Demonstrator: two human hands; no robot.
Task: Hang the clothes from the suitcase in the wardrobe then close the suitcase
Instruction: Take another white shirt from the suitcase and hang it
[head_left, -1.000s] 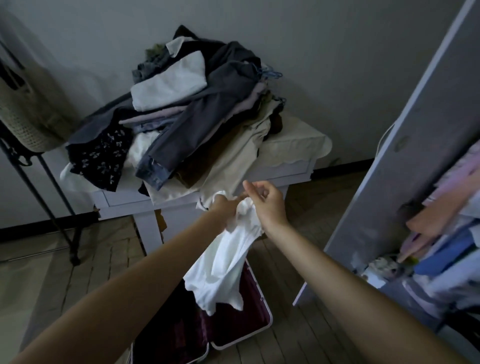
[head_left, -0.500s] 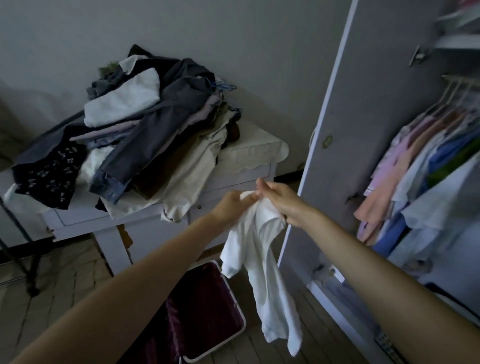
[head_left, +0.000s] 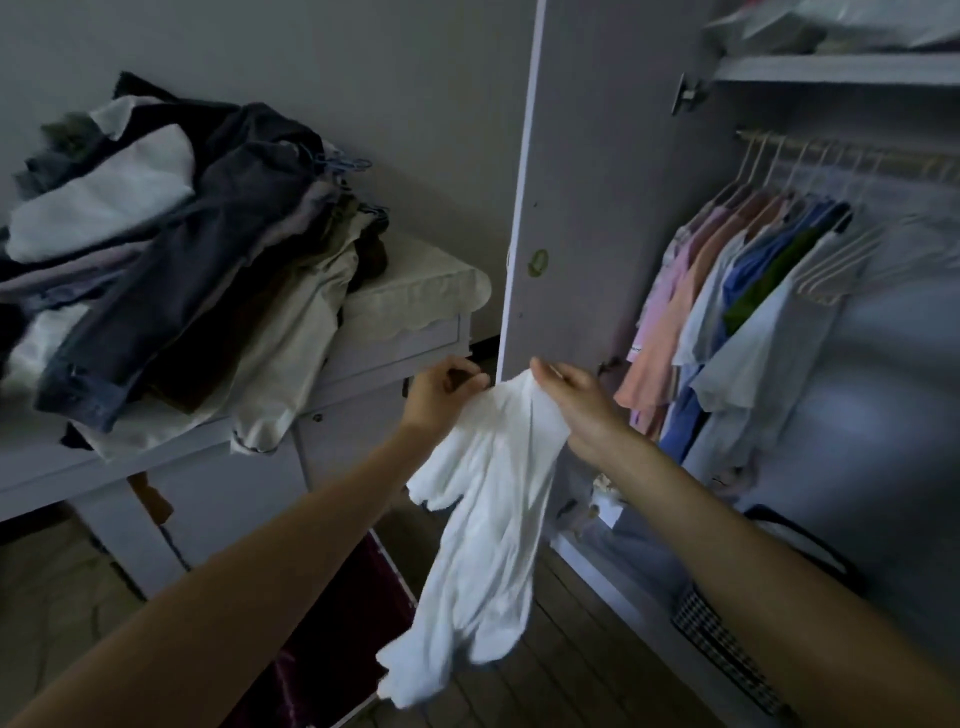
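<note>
Head view
Grip: left hand (head_left: 441, 395) and right hand (head_left: 576, 405) each pinch the top edge of the white garment (head_left: 483, 519), which hangs limp below them, above the suitcase (head_left: 332, 639).
Room: open wardrobe (head_left: 613, 208) at right with shirts on hangers (head_left: 727, 312); table (head_left: 395, 348) at left under a clothes pile (head_left: 182, 249); wood floor.
Materials: soft creased cloth; maroon suitcase lining, pale rim.

Two bare forearms, left hand (head_left: 441, 392), right hand (head_left: 582, 402), sleeveless
</note>
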